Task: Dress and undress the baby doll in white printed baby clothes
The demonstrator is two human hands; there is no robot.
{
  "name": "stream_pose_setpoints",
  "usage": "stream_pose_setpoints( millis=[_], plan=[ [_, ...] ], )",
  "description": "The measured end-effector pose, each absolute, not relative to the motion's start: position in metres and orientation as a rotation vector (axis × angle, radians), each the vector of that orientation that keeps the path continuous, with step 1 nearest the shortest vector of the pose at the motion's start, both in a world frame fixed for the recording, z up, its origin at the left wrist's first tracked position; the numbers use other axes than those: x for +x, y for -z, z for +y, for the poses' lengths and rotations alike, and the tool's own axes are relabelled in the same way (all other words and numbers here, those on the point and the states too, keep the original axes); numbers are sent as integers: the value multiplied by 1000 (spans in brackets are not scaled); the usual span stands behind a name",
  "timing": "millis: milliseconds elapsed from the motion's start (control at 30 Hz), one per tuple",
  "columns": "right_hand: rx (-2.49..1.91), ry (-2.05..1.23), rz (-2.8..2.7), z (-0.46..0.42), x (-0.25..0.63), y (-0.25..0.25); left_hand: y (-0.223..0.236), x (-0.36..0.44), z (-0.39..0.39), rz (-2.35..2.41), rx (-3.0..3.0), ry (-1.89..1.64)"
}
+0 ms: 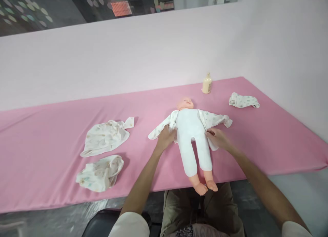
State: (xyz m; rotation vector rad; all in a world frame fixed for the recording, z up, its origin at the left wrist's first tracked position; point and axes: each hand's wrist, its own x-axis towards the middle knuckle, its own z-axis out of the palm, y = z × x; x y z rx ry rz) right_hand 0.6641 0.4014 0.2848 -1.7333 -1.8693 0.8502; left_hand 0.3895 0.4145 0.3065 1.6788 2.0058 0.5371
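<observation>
A doll [191,126] with a white body lies on its back on the pink-covered desk [143,109], head toward the wall and feet jutting past the near edge. Its arms are inside the sleeves of a white printed shirt [212,119], so its hands are hidden. The shirt lies open at the front; the part behind the doll's back cannot be seen.

The left hand [166,138] is closed on bunched shirt cloth beside the doll's hip, its fingertips partly lost in the folds. The right hand [217,138] pinches the shirt's other edge by the opposite hip, the lower fingers hard to make out.

To the left lie a spread printed cloth [106,138] and, nearer, a crumpled printed bundle [99,173]; the folds hide what kind of garment each is. On the right, a small rolled garment [244,101] lies well apart from the doll. A pale yellow bottle [207,85] stands near the wall [128,59], its label too small to read. The window [102,6] is cut off at the top, and a black chair [101,225] at the bottom.
</observation>
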Motion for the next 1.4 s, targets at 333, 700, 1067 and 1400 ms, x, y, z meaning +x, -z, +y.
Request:
stream_pose_setpoints(
  millis=[333,700,1067,1400],
  plan=[
    [-1703,-994,-1553,386,675,-283,-319,392,404,1950,1538,-940],
    [-1313,-792,-2036,398,606,-343,-337,438,383,1381,1955,-658],
    [-1919,-511,-1845,465,591,-336,-335,429,467,1969,1737,-664],
    [-1746,-739,-1631,503,582,-334,-322,429,499,1975,1682,-778]
  ],
)
